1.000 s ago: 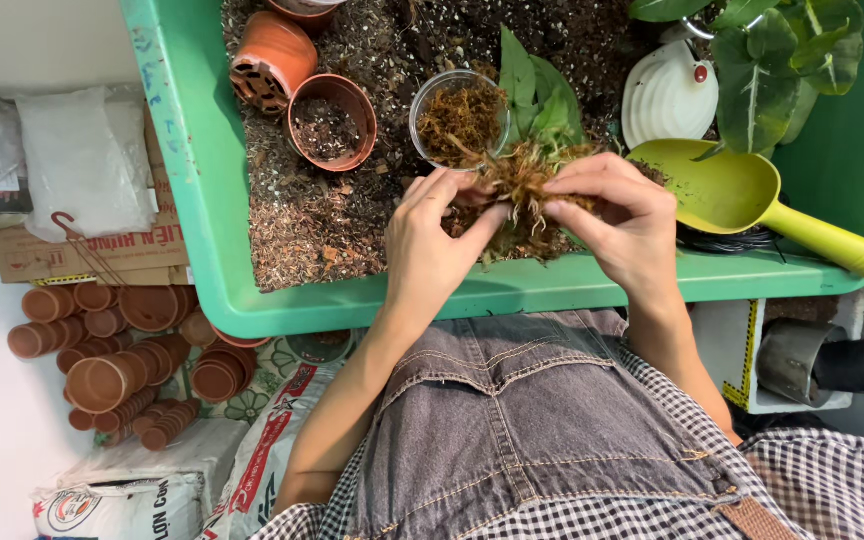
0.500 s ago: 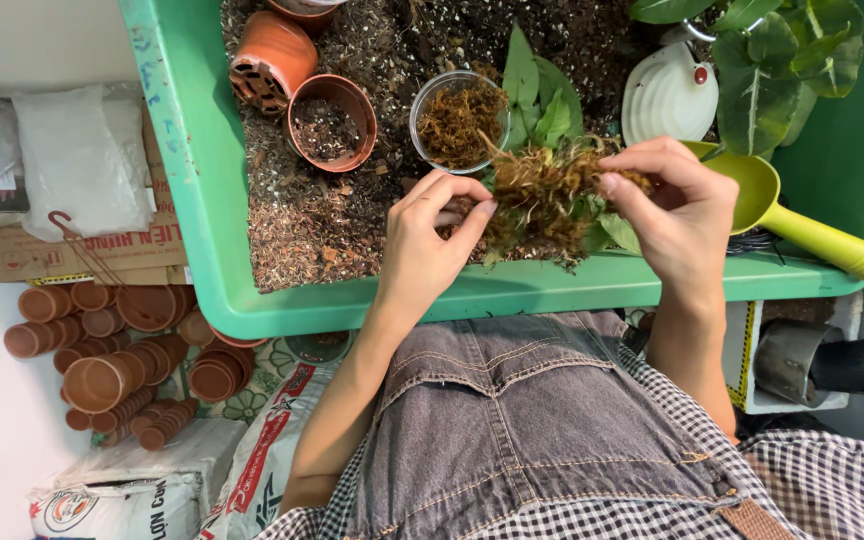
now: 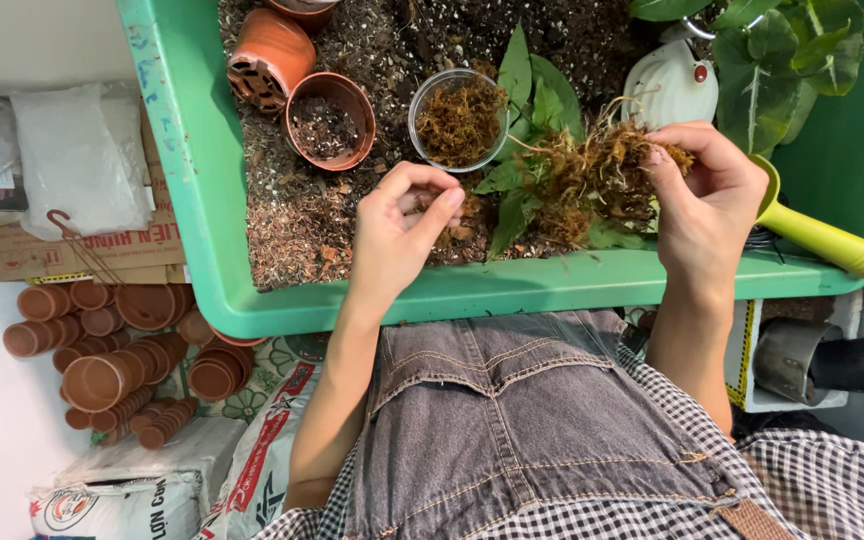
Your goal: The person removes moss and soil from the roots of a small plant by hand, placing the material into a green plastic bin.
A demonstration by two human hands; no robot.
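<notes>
My right hand (image 3: 704, 205) grips a small plant (image 3: 562, 165) by its brown, mossy root ball, its green leaves pointing left over the green tray (image 3: 192, 210). My left hand (image 3: 402, 230) has come away from the roots; its fingers are pinched together on a small bit of brown moss, just above the soil near the tray's front rim. A clear plastic cup (image 3: 459, 118) with brown moss stands beyond both hands.
Two terracotta pots (image 3: 329, 120) sit in the soil at the back left. A yellow-green scoop (image 3: 822, 240) lies to the right, beside a white object and a leafy plant (image 3: 782, 70). Stacked small terracotta pots (image 3: 112, 350) and bags lie on the floor at left.
Both hands were together on the root ball. The right hand has carried the plant to the right, and the left hand has pulled away leftward with a pinch of moss.
</notes>
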